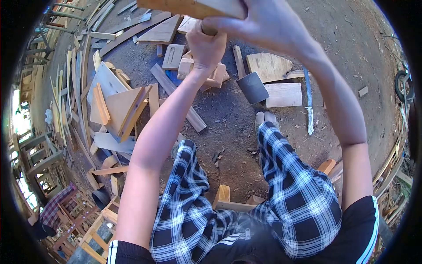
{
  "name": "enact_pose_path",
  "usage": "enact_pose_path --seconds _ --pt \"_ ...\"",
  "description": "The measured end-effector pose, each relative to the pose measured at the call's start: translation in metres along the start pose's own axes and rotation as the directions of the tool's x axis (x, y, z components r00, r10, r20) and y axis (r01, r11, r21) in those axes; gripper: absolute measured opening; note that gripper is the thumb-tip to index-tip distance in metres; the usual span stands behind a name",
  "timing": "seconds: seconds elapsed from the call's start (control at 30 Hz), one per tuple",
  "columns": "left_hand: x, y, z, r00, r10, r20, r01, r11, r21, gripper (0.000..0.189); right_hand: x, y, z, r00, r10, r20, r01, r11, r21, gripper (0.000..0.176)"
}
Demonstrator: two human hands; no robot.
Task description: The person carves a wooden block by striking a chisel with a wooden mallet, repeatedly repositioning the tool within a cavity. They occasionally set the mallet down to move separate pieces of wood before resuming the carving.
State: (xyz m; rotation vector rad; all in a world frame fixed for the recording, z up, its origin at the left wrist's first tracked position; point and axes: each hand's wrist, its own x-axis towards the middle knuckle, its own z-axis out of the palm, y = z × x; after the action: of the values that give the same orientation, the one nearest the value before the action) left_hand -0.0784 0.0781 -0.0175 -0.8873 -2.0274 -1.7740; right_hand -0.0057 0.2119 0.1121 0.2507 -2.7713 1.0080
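A thick piece of wood crosses the top edge of the view, its far part cut off by the frame. My right hand grips its right end, the thumb stretched left along the underside. Just below it, my left hand is closed in a fist. A brown rounded end shows at the top of that fist; the rest of what it holds is hidden. Beneath the left hand lies a pile of small wood blocks on the ground, near a block with a slot.
A dark square plate overlaps a pale board before my right foot. A curved-edge board and a blue strip lie nearby. Stacked boards and long offcuts cover the left. Another person is at the lower left.
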Motion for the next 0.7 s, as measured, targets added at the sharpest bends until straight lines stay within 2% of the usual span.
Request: enact_pose_path --seconds 0.03,0.07,0.1,0.13,0.2,0.23,0.27,0.3,0.33,0.37,0.4,0.43,0.47,0.53,0.57,0.6,0.67,0.7 --pt "0.001 -0.004 0.001 0.996 -0.087 -0.012 0.088 0.996 0.017 0.022 -0.004 -0.021 -0.007 1.000 0.005 0.001 -0.005 1.000 0.004 0.049" --pt "0.001 -0.008 0.000 0.995 -0.094 -0.011 0.094 0.995 0.017 0.022 -0.013 -0.045 -0.018 0.990 0.099 -0.097 -0.087 0.988 0.126 0.050" --pt "0.002 -0.010 -0.002 0.986 -0.166 0.016 0.166 0.986 -0.017 0.020 -0.015 -0.062 -0.023 0.963 0.201 -0.179 -0.152 0.955 0.253 0.051" --pt "0.005 -0.011 -0.005 0.973 -0.229 0.041 0.231 0.972 -0.047 0.017 -0.012 -0.061 -0.017 0.965 0.197 -0.175 -0.148 0.955 0.255 0.051" --pt "0.006 -0.012 -0.009 0.966 -0.253 0.051 0.257 0.961 -0.100 0.015 -0.008 -0.057 -0.008 0.861 0.203 -0.466 -0.069 0.955 0.289 0.055" --pt "0.005 -0.015 -0.010 0.966 -0.257 0.030 0.258 0.950 -0.177 0.017 -0.016 -0.054 -0.034 0.959 0.283 -0.019 -0.227 0.805 0.548 0.058" --pt "0.004 -0.019 -0.009 0.965 -0.263 0.012 0.257 0.932 -0.255 0.019 -0.009 -0.012 -0.007 0.942 0.295 0.158 -0.320 0.933 0.164 0.055" --pt "0.003 -0.015 -0.007 0.985 -0.166 -0.058 0.144 0.952 -0.270 0.021 -0.006 -0.009 -0.005 0.964 0.253 0.080 -0.263 0.951 0.159 0.055" --pt "0.002 -0.017 -0.009 0.984 -0.171 -0.052 0.151 0.951 -0.270 0.021 -0.007 -0.008 -0.003 0.978 0.209 0.011 -0.208 0.967 0.150 0.055" --pt "0.002 -0.021 -0.015 0.962 -0.274 0.020 0.271 0.934 -0.232 0.019 -0.010 -0.010 -0.002 0.978 0.207 0.023 -0.208 0.966 0.152 0.055" --pt "0.002 -0.019 -0.020 0.923 -0.374 0.090 0.384 0.904 -0.187 0.018 -0.013 -0.023 -0.005 0.961 0.264 -0.088 -0.232 0.935 0.270 0.056" --pt "0.002 -0.016 -0.021 0.930 -0.360 0.072 0.368 0.912 -0.182 0.018 -0.012 -0.030 -0.008 0.925 0.323 -0.199 -0.231 0.895 0.381 0.057" --pt "-0.001 -0.011 -0.021 0.931 -0.357 0.070 0.364 0.914 -0.181 0.018 -0.011 -0.028 -0.007 0.926 0.320 -0.201 -0.227 0.896 0.381 0.057" --pt "-0.003 -0.004 -0.018 0.993 -0.067 -0.097 0.044 0.975 -0.219 0.022 -0.011 -0.023 -0.005 0.967 0.239 0.086 -0.247 0.963 0.105 0.061" --pt "-0.001 -0.006 -0.020 0.992 -0.119 -0.050 0.103 0.964 -0.247 0.010 -0.014 -0.022 -0.007 0.966 0.248 0.073 -0.255 0.961 0.106 0.061" --pt "0.002 -0.002 -0.026 0.991 -0.122 -0.045 0.108 0.963 -0.249 0.010 -0.017 -0.020 -0.009 0.955 0.279 0.096 -0.293 0.937 0.192 0.061" --pt "0.008 0.012 -0.046 0.873 -0.470 -0.131 0.398 0.842 -0.363 0.013 -0.022 -0.018 -0.008 0.930 0.325 0.174 -0.367 0.859 0.356 0.062" --pt "0.011 0.011 -0.055 0.870 -0.474 -0.137 0.403 0.842 -0.358 0.013 -0.027 -0.003 0.012 0.927 0.371 0.057 -0.353 0.812 0.465 0.065"
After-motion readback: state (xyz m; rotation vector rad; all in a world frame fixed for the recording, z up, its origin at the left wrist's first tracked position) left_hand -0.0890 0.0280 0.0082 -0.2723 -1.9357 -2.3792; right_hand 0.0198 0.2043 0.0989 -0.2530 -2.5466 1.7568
